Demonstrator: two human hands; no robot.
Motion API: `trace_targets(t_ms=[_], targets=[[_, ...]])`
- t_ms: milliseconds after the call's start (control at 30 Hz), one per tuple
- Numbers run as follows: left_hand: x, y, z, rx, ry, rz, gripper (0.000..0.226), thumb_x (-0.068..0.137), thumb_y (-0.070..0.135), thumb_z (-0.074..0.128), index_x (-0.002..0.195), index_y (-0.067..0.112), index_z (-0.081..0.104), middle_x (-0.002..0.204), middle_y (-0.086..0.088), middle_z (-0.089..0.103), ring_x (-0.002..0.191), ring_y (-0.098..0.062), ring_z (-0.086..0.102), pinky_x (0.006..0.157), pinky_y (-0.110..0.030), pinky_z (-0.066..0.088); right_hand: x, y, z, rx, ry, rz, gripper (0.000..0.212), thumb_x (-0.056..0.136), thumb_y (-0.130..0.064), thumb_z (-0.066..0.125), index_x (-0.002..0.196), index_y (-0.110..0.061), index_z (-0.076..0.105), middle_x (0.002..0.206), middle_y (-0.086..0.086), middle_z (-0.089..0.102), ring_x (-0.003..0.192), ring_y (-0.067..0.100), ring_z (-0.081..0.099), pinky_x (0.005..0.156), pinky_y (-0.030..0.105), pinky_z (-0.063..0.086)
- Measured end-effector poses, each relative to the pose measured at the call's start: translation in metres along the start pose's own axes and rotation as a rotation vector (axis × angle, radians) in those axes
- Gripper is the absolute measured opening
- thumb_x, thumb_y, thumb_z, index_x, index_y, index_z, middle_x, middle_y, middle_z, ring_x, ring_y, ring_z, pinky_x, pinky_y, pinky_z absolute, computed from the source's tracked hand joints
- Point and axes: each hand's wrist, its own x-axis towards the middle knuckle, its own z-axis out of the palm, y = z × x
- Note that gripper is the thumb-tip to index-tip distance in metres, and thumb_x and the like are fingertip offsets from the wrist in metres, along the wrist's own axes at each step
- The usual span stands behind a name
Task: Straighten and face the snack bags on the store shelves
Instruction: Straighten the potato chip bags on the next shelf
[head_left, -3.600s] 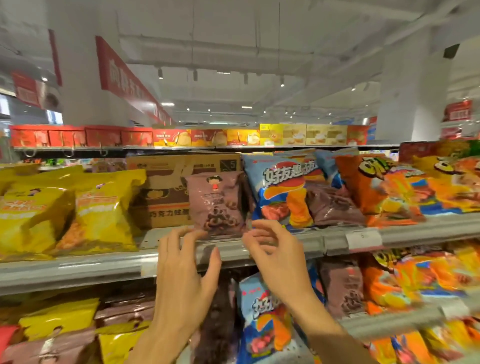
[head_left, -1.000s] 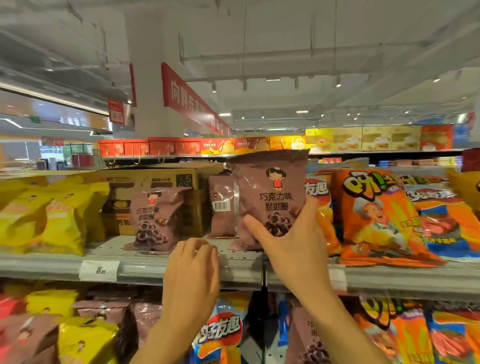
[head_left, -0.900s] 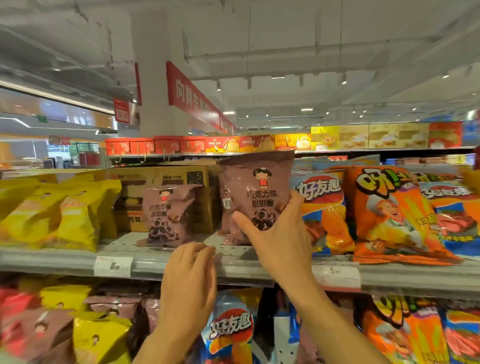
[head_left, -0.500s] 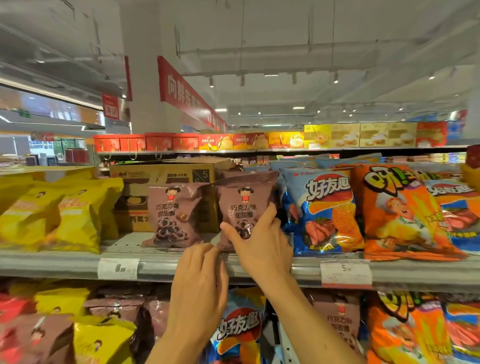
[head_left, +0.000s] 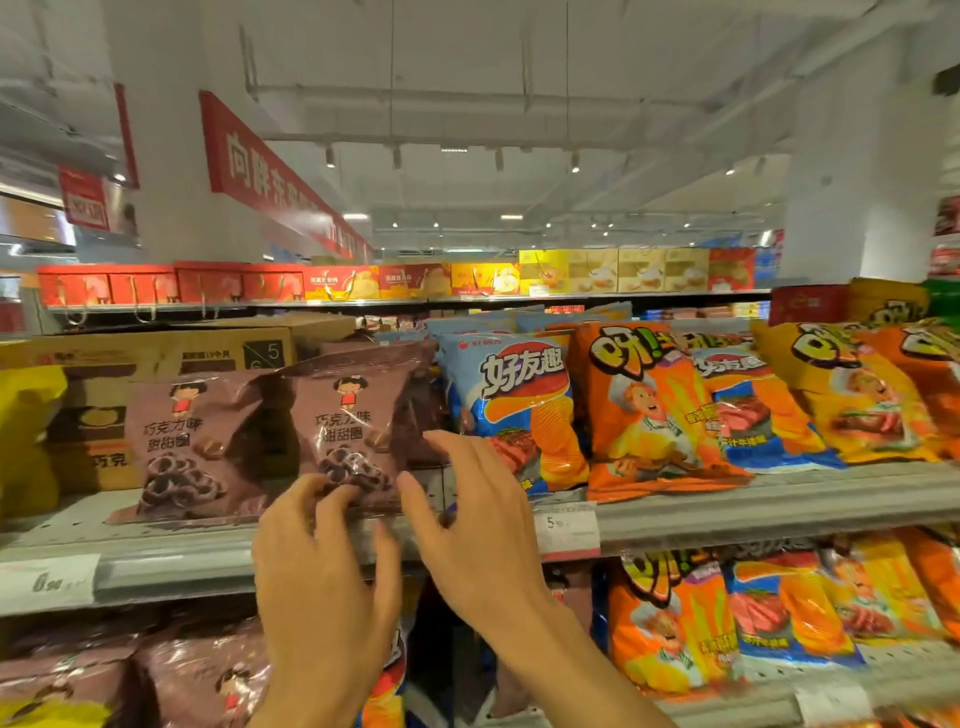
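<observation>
My left hand (head_left: 324, 561) touches the brown snack bag (head_left: 353, 431) standing at the shelf (head_left: 779, 512) lip, fingers loosely curled; my right hand (head_left: 478, 525), spread and holding nothing, hovers beside it. Bare shelf shows left of my hands beside a second brown bag (head_left: 187, 447); a blue bag (head_left: 519, 410) crowds the right.

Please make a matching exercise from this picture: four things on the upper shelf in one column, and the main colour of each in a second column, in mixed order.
Things:
1. chocolate ring snack bag, by the fingers of the left hand
2. potato chip bag
3. cardboard box
4. bag with a cartoon chef

Colours:
A. orange
B. tan
C. brownish mauve
D. blue

Pairs: 1-C, 2-D, 3-B, 4-A
</observation>
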Motion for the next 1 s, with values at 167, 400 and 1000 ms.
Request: trace_targets(t_ms=[167, 400, 1000], targets=[[-0.007, 0.088, 0.032, -0.340, -0.065, 0.148, 0.038, 0.089, 0.035, 0.050, 0.118, 0.012, 0.057, 0.122, 0.000, 0.051, 0.114, -0.019, 0.050, 0.097, -0.032, 0.042, 0.001, 0.053, -0.076, 0.155, 0.197, 0.068, 0.016, 0.098, -0.032, 0.064, 0.111, -0.023, 0.068, 0.104, -0.011, 0.068, 0.099, 0.010, 0.065, 0.085, 0.037, 0.054], [-0.004, 0.208, 0.085, -0.498, -0.166, -0.088, 0.029, 0.096, 0.033, 0.060, 0.123, 0.027, 0.051, 0.114, 0.011, 0.053, 0.105, -0.006, 0.051, 0.086, -0.022, 0.038, 0.006, 0.150, -0.213, 0.144, 0.356, 0.157, 0.007, 0.095, -0.021, 0.068, 0.099, -0.027, 0.069, 0.089, -0.016, 0.071, 0.086, 0.004, 0.068, 0.076, 0.023, 0.053], [0.068, 0.240, 0.116, -0.441, -0.710, -0.566, 0.054, 0.054, 0.071, 0.072, 0.082, 0.029, 0.055, 0.072, 0.019, 0.064, 0.075, 0.000, 0.056, 0.062, -0.020, 0.040, 0.099, 0.264, -0.281, 0.059, -0.397, 0.566, 0.066, 0.074, -0.071, 0.073, 0.100, -0.010, 0.073, 0.087, 0.002, 0.077, 0.082, 0.021, 0.072, 0.084, 0.038, 0.058]])
